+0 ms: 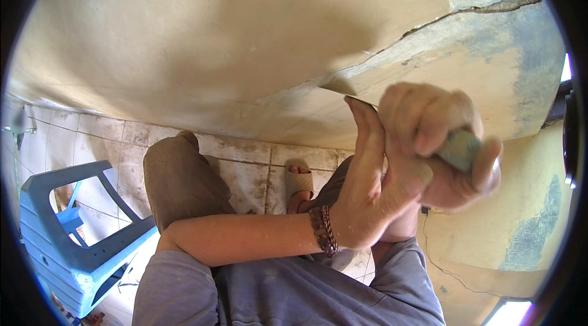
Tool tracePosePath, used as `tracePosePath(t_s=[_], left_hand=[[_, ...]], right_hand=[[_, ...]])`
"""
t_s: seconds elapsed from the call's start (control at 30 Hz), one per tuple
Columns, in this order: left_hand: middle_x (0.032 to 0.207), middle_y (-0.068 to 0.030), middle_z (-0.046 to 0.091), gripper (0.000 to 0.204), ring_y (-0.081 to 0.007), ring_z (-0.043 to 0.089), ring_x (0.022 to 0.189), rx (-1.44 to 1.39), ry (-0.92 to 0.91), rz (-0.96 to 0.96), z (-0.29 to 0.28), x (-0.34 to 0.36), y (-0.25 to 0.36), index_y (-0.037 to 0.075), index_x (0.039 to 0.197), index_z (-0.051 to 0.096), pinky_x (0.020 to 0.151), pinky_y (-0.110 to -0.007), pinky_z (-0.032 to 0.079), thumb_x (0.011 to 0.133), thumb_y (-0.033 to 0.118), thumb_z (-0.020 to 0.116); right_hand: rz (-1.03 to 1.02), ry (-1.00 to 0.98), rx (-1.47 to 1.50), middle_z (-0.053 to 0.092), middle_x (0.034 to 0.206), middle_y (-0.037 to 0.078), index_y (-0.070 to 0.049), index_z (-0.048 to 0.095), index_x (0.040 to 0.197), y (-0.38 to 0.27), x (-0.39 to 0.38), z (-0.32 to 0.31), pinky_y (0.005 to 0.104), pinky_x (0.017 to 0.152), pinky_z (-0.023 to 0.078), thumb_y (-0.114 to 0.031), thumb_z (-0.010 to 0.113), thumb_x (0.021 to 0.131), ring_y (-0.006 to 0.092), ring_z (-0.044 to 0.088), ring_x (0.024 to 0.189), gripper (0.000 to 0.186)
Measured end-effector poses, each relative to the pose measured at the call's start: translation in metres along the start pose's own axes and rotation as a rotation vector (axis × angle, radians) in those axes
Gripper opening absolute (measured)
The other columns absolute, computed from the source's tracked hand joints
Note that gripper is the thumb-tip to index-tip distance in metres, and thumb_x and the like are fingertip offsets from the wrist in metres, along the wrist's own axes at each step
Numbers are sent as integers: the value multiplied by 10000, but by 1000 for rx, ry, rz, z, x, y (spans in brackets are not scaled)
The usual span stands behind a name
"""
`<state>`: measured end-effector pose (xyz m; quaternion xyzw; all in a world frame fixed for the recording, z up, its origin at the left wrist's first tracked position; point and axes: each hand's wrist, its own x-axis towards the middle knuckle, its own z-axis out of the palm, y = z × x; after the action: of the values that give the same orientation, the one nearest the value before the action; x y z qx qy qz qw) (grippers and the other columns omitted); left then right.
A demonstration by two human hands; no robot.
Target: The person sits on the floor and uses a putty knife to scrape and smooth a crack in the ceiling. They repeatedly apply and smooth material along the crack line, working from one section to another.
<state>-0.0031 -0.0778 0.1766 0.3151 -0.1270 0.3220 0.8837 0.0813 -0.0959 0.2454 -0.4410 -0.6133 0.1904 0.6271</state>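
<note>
My right hand (422,121), slightly blurred, is closed around the greenish handle of a putty knife (460,151). Its thin flat blade shows almost edge-on past my fingers, its far end close to the plastered wall (263,32). Beneath it, my left hand (380,185) crosses over from the left, fingers stretched out straight with the tips at the blade. Dark beaded bracelets (324,231) circle the left wrist. A jagged crack (465,14) runs up the wall to the right of the blade. Part of the knife is hidden by both hands.
A blue plastic stool (67,252) lies to my left on the stained white floor tiles (245,145). My bent knees and one sandalled foot (298,182) are close below the wall. A thin cable (438,262) hangs along the wall at lower right.
</note>
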Motion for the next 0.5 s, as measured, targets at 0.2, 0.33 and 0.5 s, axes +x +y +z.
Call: tracePosePath(t_s=[0.2,0.33,0.5], left_hand=[[1455,-285,176,901,-365,172,1393,176,24,144,2,-2,-3,-121,1424,39,1138,-448,136,905,346,609],[1479,-414,-34,1003,-474,-64,1431,75,-70,12,0,-3,2,-221,1384,-140,1163,-491,-15,923,289,591],[1447,-371,139,942,-409,84,1436,67,-29,15,-2,-3,5,-231,1390,-93,1172,-468,5,922,230,583]], right_hand=[[-28,-41,27,493,663,29,-110,520,741,-3,1,3,316,568,318,-542,414,945,151,396,561,489],[-49,-27,47,484,657,36,-105,515,743,-10,0,7,314,575,319,-537,415,946,152,387,564,488],[-35,-55,50,468,647,21,-122,491,717,-4,4,5,307,567,291,-525,438,940,140,382,565,463]])
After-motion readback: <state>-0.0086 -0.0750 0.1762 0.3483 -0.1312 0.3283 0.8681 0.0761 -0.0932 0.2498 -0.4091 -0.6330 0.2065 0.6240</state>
